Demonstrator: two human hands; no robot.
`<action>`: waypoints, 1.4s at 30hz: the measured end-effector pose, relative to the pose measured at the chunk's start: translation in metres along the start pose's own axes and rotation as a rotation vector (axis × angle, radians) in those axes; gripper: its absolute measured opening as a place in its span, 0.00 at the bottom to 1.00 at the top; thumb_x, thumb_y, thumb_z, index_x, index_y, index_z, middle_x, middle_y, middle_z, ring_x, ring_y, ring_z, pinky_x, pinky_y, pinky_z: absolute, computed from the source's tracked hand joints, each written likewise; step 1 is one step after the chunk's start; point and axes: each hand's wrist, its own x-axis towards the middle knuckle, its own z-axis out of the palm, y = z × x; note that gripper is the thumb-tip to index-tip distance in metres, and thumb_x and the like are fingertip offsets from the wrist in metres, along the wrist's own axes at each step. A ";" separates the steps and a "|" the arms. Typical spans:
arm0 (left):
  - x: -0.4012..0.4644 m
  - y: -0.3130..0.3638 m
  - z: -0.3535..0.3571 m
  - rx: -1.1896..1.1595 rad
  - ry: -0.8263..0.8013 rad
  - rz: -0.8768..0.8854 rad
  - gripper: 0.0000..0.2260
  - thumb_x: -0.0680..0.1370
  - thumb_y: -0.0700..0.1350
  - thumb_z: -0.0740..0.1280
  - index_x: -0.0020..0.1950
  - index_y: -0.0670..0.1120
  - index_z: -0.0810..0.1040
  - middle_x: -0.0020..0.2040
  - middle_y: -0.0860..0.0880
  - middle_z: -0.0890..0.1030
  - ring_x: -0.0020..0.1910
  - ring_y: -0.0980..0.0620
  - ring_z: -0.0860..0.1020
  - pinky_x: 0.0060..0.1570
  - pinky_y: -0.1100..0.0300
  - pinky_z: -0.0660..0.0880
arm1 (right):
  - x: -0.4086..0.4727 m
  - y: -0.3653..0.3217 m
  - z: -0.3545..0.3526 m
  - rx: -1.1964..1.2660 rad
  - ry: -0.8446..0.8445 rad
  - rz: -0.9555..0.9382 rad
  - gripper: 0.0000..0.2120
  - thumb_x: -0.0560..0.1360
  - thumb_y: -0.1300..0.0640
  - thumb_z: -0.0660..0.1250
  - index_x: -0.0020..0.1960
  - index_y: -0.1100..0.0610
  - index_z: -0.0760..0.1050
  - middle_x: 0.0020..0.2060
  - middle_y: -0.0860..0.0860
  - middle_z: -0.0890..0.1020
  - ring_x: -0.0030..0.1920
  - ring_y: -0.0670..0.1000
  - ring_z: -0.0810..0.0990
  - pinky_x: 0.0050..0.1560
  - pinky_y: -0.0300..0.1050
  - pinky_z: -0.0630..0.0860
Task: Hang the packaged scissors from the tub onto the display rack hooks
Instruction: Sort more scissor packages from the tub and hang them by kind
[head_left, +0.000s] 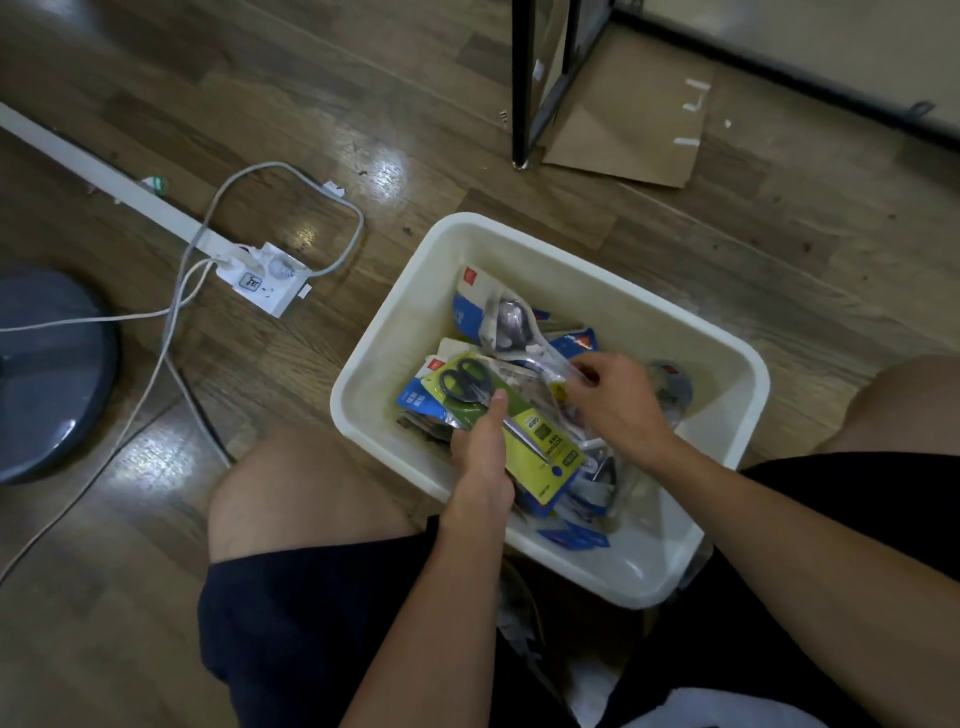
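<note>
Left hand (483, 447) clamped around a green scissors pack (511, 431), thumb on top, above the white tub (597, 260). Right hand (618, 400) pinching a clear pack (524, 332) among others inside.

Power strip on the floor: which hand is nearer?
Left. The left hand holds the green scissors pack on the tub's side facing the power strip; the right hand is farther away.
</note>
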 end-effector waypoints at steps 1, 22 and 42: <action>0.002 -0.002 0.000 0.003 -0.010 -0.009 0.38 0.65 0.58 0.82 0.71 0.47 0.77 0.62 0.41 0.85 0.56 0.35 0.86 0.56 0.35 0.83 | -0.007 -0.001 -0.005 0.110 0.015 0.034 0.08 0.78 0.63 0.66 0.45 0.61 0.83 0.33 0.55 0.83 0.33 0.53 0.81 0.35 0.48 0.76; 0.001 0.005 0.004 -0.044 -0.257 0.079 0.33 0.67 0.56 0.84 0.66 0.42 0.83 0.59 0.38 0.87 0.56 0.36 0.87 0.59 0.36 0.82 | -0.063 0.015 0.005 0.212 -0.239 -0.033 0.20 0.81 0.63 0.67 0.66 0.43 0.81 0.41 0.40 0.83 0.44 0.41 0.79 0.45 0.30 0.72; 0.009 0.003 -0.001 -0.018 -0.206 -0.004 0.24 0.74 0.48 0.81 0.68 0.46 0.82 0.58 0.42 0.88 0.56 0.38 0.87 0.59 0.34 0.82 | 0.002 0.060 0.034 0.273 -0.039 0.573 0.32 0.65 0.47 0.83 0.63 0.53 0.74 0.60 0.54 0.83 0.59 0.57 0.83 0.63 0.52 0.79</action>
